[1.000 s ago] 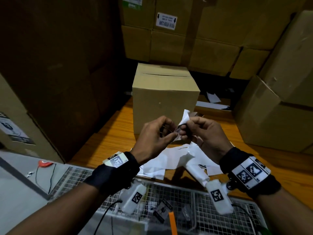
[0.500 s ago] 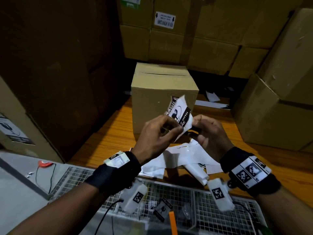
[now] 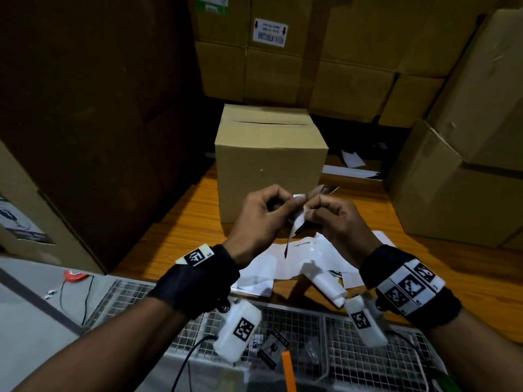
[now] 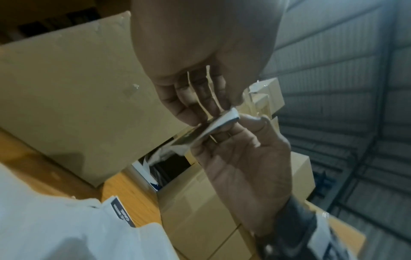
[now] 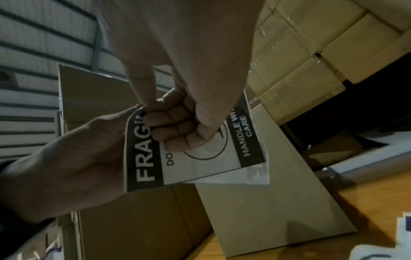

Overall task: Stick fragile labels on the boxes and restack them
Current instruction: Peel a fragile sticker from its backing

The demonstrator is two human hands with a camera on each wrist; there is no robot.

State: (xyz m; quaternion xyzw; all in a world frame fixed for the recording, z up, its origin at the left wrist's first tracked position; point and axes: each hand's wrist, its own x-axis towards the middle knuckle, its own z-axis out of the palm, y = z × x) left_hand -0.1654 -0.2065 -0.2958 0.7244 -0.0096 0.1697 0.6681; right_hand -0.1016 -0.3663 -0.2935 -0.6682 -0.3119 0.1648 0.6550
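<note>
Reading "FRAGILE", "HANDLE WITH CARE": label (image 5: 200,158)

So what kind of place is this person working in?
Most likely a warehouse or stockroom: stacked cardboard cartons line the walls, a single box sits on the wooden surface, and both hands hold a fragile label.

Box on surface, stacks around.
Box (image 3: 270,168) stands mid-surface (image 3: 181,222); loose sheets (image 3: 300,258) lie before it; stacked cartons (image 3: 325,69) behind and right.

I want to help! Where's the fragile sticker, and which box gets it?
fragile label (image 5: 200,168): right wrist view, bare white printed face.
cardboard box (image 3: 268,168): head view, front face.
</note>
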